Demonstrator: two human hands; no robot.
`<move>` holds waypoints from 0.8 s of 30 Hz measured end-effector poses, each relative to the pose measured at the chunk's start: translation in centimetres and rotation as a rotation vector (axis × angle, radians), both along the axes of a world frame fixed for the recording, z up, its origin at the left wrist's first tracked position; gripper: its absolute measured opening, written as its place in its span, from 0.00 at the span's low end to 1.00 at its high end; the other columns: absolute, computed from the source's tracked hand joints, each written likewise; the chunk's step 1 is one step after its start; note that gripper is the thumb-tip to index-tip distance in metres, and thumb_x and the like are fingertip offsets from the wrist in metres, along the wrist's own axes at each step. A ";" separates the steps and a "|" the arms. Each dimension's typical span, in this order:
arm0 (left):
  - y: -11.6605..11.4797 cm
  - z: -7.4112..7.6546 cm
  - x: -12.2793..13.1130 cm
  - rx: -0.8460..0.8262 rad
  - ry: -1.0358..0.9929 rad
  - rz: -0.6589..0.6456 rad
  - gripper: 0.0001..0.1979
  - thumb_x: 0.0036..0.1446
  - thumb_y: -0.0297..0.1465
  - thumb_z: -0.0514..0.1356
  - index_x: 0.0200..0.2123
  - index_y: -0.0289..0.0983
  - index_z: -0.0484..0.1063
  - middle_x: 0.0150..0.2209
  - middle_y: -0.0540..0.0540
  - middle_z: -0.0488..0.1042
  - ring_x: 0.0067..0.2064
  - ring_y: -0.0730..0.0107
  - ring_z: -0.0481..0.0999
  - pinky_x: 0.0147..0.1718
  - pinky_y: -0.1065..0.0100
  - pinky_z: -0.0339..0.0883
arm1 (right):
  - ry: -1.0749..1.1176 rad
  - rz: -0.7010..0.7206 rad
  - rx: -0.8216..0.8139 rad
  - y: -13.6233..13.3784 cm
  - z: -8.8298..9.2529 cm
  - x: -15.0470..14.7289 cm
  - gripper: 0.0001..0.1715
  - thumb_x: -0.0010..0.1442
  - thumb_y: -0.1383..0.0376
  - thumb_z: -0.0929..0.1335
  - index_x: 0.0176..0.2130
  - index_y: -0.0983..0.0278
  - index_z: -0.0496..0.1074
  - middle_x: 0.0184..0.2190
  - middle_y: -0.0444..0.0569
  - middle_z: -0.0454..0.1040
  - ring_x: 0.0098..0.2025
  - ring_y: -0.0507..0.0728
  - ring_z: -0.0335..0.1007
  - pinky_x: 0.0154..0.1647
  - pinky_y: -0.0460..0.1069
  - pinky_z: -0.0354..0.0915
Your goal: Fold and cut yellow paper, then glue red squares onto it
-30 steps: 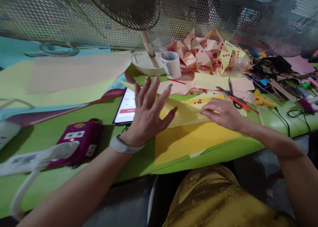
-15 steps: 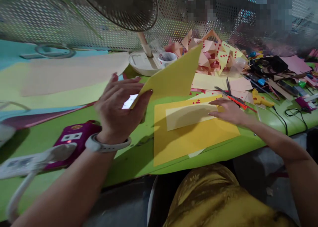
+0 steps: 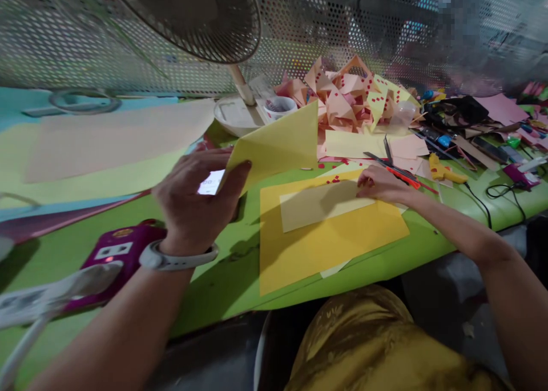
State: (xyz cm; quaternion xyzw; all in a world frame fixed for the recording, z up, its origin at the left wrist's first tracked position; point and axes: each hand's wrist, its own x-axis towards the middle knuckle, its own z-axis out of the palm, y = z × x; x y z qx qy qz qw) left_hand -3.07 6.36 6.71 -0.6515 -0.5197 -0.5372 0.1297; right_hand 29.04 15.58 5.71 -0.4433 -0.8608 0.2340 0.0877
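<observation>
My left hand, with a white watch on its wrist, pinches a folded yellow paper between thumb and fingers and holds it raised above the table. A lit phone screen shows partly behind that hand. On the table lies an orange-yellow sheet, and on it a pale yellow paper strip. My right hand has its fingers drawn together at the strip's right end, closed on its edge. Small red paper squares lie just above the strip. Scissors with red handles rest beyond the right hand.
A fan stands at the back, beside a white cup. Folded pink papers are heaped behind. A yellow glue gun lies at right. A purple power strip with a white plug sits at left, near large paper sheets.
The yellow paper in my left hand has come lower and left. My right fingers, spread before, have closed together at the strip's right end. The view has shifted slightly.
</observation>
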 end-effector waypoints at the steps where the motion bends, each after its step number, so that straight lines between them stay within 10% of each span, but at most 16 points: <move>1: 0.1 -0.2 -0.1 0.007 -0.007 -0.004 0.02 0.58 0.32 0.64 0.34 0.41 0.76 0.40 0.50 0.83 0.43 0.64 0.82 0.51 0.54 0.74 | 0.003 -0.015 0.018 0.2 -0.2 0.0 0.18 0.52 0.61 0.75 0.42 0.65 0.72 0.42 0.50 0.70 0.43 0.56 0.66 0.38 0.48 0.61; 4: 0.7 -0.6 -0.1 0.068 -0.023 -0.007 0.05 0.56 0.35 0.65 0.31 0.39 0.76 0.35 0.49 0.83 0.39 0.65 0.83 0.48 0.57 0.76 | 0.005 -0.056 0.020 1.0 -0.8 0.1 0.27 0.46 0.59 0.77 0.44 0.65 0.72 0.46 0.52 0.68 0.45 0.57 0.65 0.38 0.48 0.62; 13: 0.7 -0.7 0.2 0.126 0.048 -0.085 0.01 0.55 0.29 0.67 0.32 0.37 0.78 0.32 0.46 0.83 0.36 0.65 0.83 0.46 0.59 0.77 | 0.070 -0.005 -0.039 0.4 -0.9 -0.1 0.07 0.53 0.64 0.74 0.32 0.64 0.74 0.31 0.44 0.73 0.34 0.52 0.67 0.34 0.46 0.57; 24: 1.0 -1.0 -0.5 0.169 0.075 -0.042 0.02 0.54 0.29 0.68 0.31 0.37 0.78 0.32 0.48 0.83 0.34 0.64 0.83 0.42 0.58 0.79 | 0.253 -0.183 0.194 4.5 3.2 4.6 0.11 0.53 0.59 0.72 0.31 0.65 0.74 0.32 0.48 0.75 0.34 0.54 0.66 0.36 0.48 0.59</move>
